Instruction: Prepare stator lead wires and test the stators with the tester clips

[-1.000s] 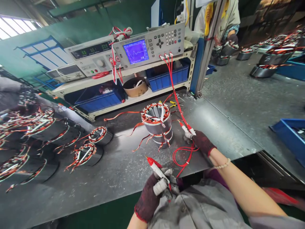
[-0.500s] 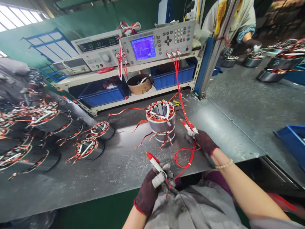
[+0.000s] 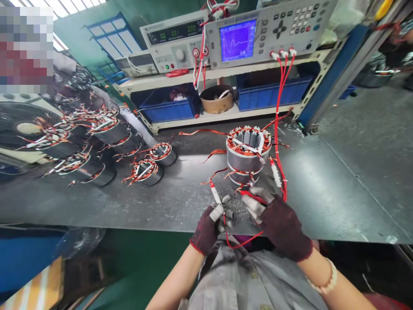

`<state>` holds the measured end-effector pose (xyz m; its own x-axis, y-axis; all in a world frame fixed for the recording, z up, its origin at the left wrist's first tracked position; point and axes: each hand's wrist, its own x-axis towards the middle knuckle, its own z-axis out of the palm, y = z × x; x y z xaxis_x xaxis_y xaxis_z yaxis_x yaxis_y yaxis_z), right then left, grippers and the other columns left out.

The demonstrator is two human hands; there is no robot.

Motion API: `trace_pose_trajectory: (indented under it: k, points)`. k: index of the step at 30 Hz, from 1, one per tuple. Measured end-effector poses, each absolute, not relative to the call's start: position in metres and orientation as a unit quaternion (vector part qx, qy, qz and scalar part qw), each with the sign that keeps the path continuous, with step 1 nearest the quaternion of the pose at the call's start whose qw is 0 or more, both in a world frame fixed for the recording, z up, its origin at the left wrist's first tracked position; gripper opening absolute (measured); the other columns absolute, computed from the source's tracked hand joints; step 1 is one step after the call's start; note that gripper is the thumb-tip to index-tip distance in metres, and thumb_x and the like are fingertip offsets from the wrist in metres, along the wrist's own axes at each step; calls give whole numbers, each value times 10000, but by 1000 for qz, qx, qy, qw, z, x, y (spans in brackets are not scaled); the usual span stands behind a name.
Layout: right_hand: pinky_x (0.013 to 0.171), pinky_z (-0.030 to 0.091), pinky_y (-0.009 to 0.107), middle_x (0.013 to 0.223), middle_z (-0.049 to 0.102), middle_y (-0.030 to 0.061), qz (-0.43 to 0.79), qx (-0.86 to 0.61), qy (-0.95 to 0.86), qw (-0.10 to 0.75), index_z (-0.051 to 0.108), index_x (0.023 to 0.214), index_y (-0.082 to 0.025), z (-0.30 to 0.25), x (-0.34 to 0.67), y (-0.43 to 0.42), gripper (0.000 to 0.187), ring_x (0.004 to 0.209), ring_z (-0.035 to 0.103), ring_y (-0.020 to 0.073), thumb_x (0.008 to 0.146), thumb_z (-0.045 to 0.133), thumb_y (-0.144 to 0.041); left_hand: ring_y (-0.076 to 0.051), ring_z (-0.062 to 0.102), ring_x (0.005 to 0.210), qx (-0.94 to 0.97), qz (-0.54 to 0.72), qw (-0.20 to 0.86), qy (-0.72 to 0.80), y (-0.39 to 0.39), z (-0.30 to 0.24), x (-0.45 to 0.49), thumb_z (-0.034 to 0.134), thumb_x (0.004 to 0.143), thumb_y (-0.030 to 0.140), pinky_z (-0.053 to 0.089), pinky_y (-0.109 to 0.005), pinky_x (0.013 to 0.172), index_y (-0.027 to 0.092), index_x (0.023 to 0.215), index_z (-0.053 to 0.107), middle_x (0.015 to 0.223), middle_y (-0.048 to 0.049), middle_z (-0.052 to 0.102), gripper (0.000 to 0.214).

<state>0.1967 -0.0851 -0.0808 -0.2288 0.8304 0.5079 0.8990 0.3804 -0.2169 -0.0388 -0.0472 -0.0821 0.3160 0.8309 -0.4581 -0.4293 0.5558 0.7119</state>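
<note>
Two stator cores, one on top of the other, stand in the middle of the metal bench; orange lead wires stick out from the upper stator and the lower stator. My gloved left hand is closed around a white test probe, its red tip at a lead wire on the lower left. Just in front of the lower stator, my gloved right hand pinches a red-tipped test probe, mostly covered by the fingers. Right of the stators rests another white test probe, out of both hands.
Two testers, one with a blue screen, sit on a shelf above blue bins. Red cables run down to the bench. Small stators and several larger ones stand at left, near a fan.
My right hand has moved left from beside the stators to their front, now holding one probe. One probe rests apart on the bench. The left probe has come up to a lead wire.
</note>
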Motion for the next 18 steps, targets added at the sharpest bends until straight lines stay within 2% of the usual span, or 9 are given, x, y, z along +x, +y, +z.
trace_pose_trajectory:
  k: [2,6,10,13,15,18]
  points:
    - [1039,548,435,1241,776,75,-90,-524,-810,246,662,1448,-305,-81,186,-79,586,1147,712,265,895,625,-112,-67,542,473,204,413,786,412,-43,-83,-38,962,716,458,275,-186,422,113,1211,759,685,-3,689,636]
    - [971,558,415,1118,793,81,-156,-503,-828,192,698,1367,-243,-85,187,-72,558,1037,722,251,859,612,-30,-30,455,427,142,420,803,399,-40,-86,-41,983,678,457,242,-173,407,113,1114,753,668,20,651,601]
    - [1004,548,409,994,792,41,-196,-492,-818,225,729,1251,-250,-95,186,-72,476,970,722,238,838,625,-37,-19,410,426,126,432,800,397,-39,-88,-43,978,695,441,251,-165,413,122,1066,757,650,33,619,536]
    - [940,553,376,779,737,14,-226,-491,-802,256,740,965,-249,-105,180,-67,292,802,700,221,775,669,-39,-30,429,448,119,433,797,403,-37,-88,-43,993,664,411,286,-162,424,135,1013,765,641,46,589,500]
    - [891,551,362,681,686,1,-230,-497,-790,275,672,789,-258,-112,177,-64,225,710,665,210,746,697,-38,-42,464,471,110,432,792,417,-35,-89,-43,1022,608,410,336,-167,440,139,1000,768,655,41,596,539]
    - [920,541,367,696,694,-2,-235,-499,-784,287,622,747,-264,-118,176,-63,238,724,669,210,741,698,-38,-58,489,486,113,436,779,437,-35,-90,-43,996,657,424,368,-168,456,149,1043,778,653,25,607,522]
